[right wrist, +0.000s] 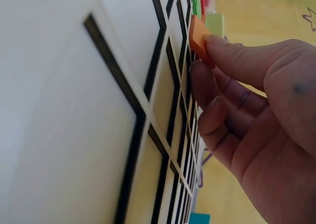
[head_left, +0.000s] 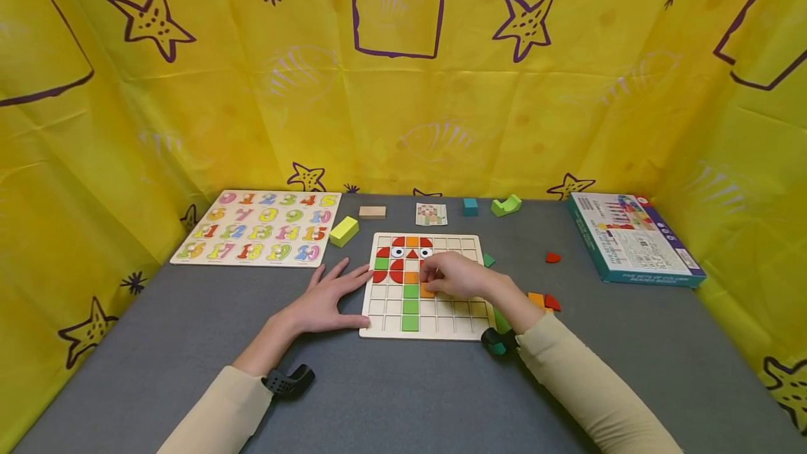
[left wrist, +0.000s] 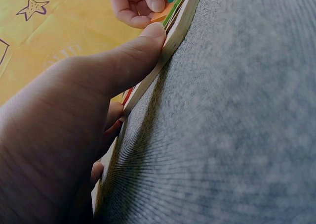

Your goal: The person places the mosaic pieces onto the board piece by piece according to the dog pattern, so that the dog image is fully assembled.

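A wooden grid board [head_left: 450, 317] lies on the grey table, with red, orange and green tiles making a figure in its left half. My right hand [head_left: 441, 279] hovers over the middle of the board and pinches a small orange tile [head_left: 427, 292] just right of the green column. The right wrist view shows the orange tile [right wrist: 199, 36] between thumb and fingers, tilted against the board's grid [right wrist: 148, 110]. My left hand [head_left: 343, 284] lies flat on the table, its straight fingers against the board's left edge. In the left wrist view the thumb [left wrist: 148, 41] presses that board edge [left wrist: 173, 41].
A number puzzle [head_left: 258, 228] lies at back left. Behind the board are a yellow-green block [head_left: 343, 231], a wooden block [head_left: 372, 212], a pattern card [head_left: 431, 214], a teal cube [head_left: 470, 207] and a green piece [head_left: 506, 205]. Red and orange tiles [head_left: 543, 300] and a box [head_left: 633, 238] lie to the right.
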Tool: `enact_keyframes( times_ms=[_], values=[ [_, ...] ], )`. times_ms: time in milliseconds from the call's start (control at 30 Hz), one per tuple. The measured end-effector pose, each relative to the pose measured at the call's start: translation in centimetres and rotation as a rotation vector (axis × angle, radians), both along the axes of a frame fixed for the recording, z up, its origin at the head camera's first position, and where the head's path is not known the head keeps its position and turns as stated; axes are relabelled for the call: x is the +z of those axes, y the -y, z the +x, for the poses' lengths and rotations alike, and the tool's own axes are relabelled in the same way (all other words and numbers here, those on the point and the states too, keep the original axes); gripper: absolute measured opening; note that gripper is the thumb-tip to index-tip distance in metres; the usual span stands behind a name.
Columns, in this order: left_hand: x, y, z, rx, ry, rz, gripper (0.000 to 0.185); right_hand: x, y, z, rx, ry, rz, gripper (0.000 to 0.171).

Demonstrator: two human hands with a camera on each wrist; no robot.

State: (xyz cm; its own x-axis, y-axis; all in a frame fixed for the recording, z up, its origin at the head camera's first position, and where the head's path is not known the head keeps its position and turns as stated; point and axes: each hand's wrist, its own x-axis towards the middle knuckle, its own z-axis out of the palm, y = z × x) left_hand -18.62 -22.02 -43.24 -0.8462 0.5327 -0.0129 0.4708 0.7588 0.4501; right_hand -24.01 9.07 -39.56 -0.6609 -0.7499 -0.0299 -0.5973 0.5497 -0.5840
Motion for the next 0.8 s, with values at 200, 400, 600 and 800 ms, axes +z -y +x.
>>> enact_keyframes(
  times_ms=[200,400,600,800],
  values=[
    [-0.2,0.1,-0.1,-0.006,-0.007,0.006,0.096,0.0,0.1,0.4,-0.013,0.014,0.015,0.004],
    [-0.2,0.2,-0.1,-0.009,-0.013,0.008,0.096,-0.1,0.1,0.6,0.0,-0.015,0.025,0.006],
    [-0.2,0.1,-0.1,-0.008,-0.012,0.003,0.096,0.1,-0.4,0.5,-0.013,-0.002,-0.002,0.007],
    [-0.1,0.1,-0.1,-0.008,-0.011,-0.001,0.097,0.5,-1.8,0.3,-0.051,-0.011,-0.008,0.009]
  ],
)
